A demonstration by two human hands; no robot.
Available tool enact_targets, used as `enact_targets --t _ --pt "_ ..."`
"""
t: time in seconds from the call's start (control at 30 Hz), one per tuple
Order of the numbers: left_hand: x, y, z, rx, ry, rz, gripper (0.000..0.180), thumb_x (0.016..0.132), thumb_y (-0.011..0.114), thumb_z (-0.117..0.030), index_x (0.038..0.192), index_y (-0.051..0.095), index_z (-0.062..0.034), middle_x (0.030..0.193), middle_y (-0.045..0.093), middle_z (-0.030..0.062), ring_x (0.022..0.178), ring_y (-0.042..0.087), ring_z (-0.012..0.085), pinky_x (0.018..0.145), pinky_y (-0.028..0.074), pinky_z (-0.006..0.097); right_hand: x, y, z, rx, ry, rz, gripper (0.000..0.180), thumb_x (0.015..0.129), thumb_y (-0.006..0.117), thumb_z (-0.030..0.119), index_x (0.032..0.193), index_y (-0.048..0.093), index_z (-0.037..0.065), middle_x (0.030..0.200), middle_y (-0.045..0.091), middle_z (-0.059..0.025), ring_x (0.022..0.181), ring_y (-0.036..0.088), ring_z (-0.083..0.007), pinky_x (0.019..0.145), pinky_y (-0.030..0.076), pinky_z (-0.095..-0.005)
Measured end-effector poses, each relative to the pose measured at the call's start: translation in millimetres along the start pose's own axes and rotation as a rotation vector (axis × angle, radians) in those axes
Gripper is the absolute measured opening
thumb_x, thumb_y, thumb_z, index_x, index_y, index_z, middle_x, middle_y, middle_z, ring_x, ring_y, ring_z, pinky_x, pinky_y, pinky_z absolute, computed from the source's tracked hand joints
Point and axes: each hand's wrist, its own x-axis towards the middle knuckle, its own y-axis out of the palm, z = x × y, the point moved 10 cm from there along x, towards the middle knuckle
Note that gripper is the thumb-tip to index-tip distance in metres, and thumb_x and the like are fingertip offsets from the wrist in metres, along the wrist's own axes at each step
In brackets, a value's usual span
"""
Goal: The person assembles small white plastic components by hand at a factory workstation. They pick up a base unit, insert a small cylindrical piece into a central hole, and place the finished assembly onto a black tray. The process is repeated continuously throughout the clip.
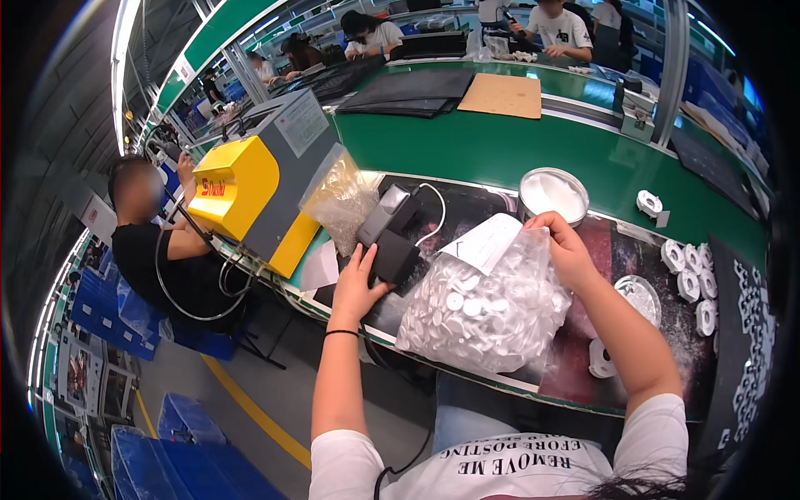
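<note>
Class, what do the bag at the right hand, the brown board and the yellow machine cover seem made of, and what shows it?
Bag: likely thin plastic film, glossy; see-through and wrinkled.
Brown board: probably cardboard or fibreboard, matt; flat, tan, without shine.
Yellow machine cover: glossy, painted metal or moulded plastic; its smooth, bright surface fits both.

Bulging clear bag [535, 271], packed with small pale discs [472, 307], lying on dark worktop [625, 250]
</note>
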Motion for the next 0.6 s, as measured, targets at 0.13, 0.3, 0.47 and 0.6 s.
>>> enact_targets --t 0.13,0.3,0.47,0.6 --pt "1.3 -16.5 -26.0 0.078 0.015 -0.123 0.091 0.063 0.080 -0.036 0.138 0.037 -0.0077 0.149 0.020 0.0193 0.126 0.040 0.0384 0.100 0.039 0.042 6.1 6.4 -3.9 -0.018 0.016 -0.010 0.009 0.096 0.047 0.010 0.102 0.051 0.005 0.101 0.056 -0.0017 0.093 0.052 -0.0086 0.084 0.043 -0.0236" --pt "8.0 -10.6 -34.0 0.113 0.087 -0.156 0.094 0.063 0.079 -0.040 0.137 0.035 -0.0038 0.147 0.021 0.0233 0.125 0.040 0.0391 0.100 0.038 0.042 16.2 19.5 3.0 -0.309 -0.099 -0.011 0.018 0.090 0.046 0.000 0.106 0.053 0.002 0.106 0.056 -0.0060 0.100 0.053 -0.0138 0.090 0.042 -0.0265" --pt "-11.0 -29.4 -46.0 -0.051 0.112 -0.126 0.091 0.066 0.078 -0.038 0.138 0.034 -0.0024 0.147 0.022 0.0248 0.129 0.035 0.0410 0.103 0.034 0.043 -3.6 10.2 22.9 -0.498 -0.104 -0.061 0.041 0.084 0.048 -0.003 0.124 0.048 0.004 0.119 0.051 -0.0105 0.113 0.049 -0.0203 0.098 0.038 -0.0318" --pt "-49.3 -70.3 -71.6 -0.147 0.146 -0.251 0.060 0.080 0.066 -0.019 0.133 0.041 -0.0034 0.146 0.027 0.0206 0.133 0.032 0.0353 0.105 0.031 0.039 -29.1 2.7 41.4 -0.660 -0.008 -0.013 0.050 0.079 0.050 -0.004 0.128 0.044 0.006 0.121 0.050 -0.0086 0.114 0.048 -0.0189 0.096 0.039 -0.0318"
